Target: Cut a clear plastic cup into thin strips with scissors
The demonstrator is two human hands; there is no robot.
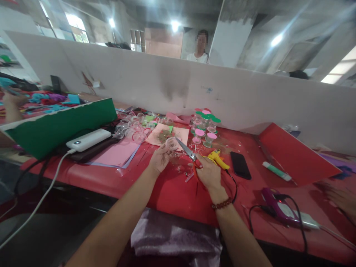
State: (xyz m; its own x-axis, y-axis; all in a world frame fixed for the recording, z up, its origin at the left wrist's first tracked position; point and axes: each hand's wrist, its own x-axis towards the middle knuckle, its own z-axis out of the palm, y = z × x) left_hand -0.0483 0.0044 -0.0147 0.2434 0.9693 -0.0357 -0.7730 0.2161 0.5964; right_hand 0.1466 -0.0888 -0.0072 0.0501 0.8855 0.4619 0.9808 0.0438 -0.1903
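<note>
In my left hand (160, 159) is a small clear plastic cup (171, 144), pinched by the fingers with its round rim turned up. My right hand (209, 172) grips red-handled scissors (188, 151), whose blades point up and left toward the cup's edge. Whether the blades touch the cup, I cannot tell. Behind the cup lies a pale pink sheet (182, 135) with a messy greenish patch and scraps on it. A yellow glue gun (219, 160) rests just beyond my right hand, partly hidden by it.
Several clear cups (133, 128) are heaped at back left. Stacked cups with coloured discs (198, 135) stand behind the scissors. A phone (240, 165), a glue tube (276, 171) and a purple power strip (280, 211) lie right. Green (63, 126) and red (294, 155) boards flank the table.
</note>
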